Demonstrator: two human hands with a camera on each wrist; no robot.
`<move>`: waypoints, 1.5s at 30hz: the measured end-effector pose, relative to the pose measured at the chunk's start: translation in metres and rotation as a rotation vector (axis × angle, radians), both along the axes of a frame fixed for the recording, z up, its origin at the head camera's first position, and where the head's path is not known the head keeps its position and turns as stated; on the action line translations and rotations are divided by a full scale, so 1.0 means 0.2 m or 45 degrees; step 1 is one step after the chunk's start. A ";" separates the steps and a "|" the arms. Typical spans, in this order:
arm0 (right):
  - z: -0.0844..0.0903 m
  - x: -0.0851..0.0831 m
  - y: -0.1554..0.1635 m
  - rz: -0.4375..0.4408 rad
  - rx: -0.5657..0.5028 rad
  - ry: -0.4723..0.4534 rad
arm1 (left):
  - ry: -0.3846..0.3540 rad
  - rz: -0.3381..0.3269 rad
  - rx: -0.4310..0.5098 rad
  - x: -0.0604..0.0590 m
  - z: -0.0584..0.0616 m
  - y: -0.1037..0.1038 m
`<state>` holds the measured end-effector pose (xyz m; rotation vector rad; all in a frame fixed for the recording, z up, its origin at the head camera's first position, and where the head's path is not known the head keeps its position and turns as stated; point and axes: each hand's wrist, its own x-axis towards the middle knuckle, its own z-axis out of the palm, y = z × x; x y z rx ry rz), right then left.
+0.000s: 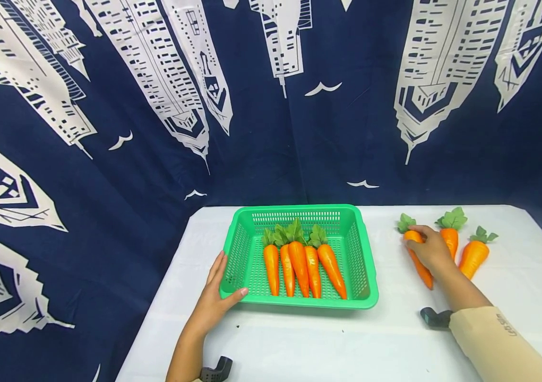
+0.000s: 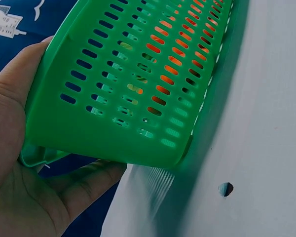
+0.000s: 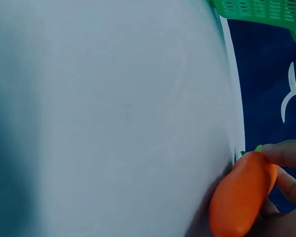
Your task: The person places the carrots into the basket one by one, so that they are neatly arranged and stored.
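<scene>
A green plastic basket (image 1: 371, 297) sits on the white table, with several orange carrots (image 1: 299, 268) with leafy tops lying side by side in it. My left hand (image 1: 213, 297) holds the basket's front left corner, thumb over the front rim and fingers along the left side. In the left wrist view the perforated basket wall (image 2: 103, 133) fills the space beside the palm. To the right of the basket, my right hand (image 1: 430, 249) pinches a carrot (image 3: 244, 195) near its leafy end. Two more carrots, one (image 1: 451, 241) partly hidden by the hand and another (image 1: 473, 257), lie just beyond it.
The white table (image 1: 299, 345) extends around the basket. Behind it hangs a dark blue cloth (image 1: 299, 148) printed with white buildings and birds. Dark wrist-worn devices show on the left wrist (image 1: 216, 370) and the right wrist (image 1: 435, 317).
</scene>
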<state>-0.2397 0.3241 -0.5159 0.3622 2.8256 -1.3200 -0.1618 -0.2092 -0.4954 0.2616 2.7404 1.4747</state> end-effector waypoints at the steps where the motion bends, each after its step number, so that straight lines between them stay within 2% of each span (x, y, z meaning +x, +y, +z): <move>1: 0.00 0.00 0.00 -0.001 -0.009 0.001 | 0.001 0.001 -0.002 0.00 0.00 0.00; 9: 0.09 0.02 0.00 0.003 -0.120 -0.009 | 0.013 0.005 -0.001 0.00 0.00 0.00; 22: 0.30 0.01 -0.08 0.042 -0.141 0.050 | 0.016 0.002 -0.009 0.00 0.01 0.00; 30: 0.44 -0.01 -0.18 0.092 -0.166 0.177 | 0.020 -0.004 -0.005 0.00 0.01 0.00; 36: 0.54 -0.02 -0.27 0.150 -0.197 0.221 | 0.017 -0.004 0.005 0.00 0.01 0.00; 45: 0.63 -0.04 -0.42 0.266 -0.200 0.309 | 0.006 0.003 0.005 0.00 0.00 0.00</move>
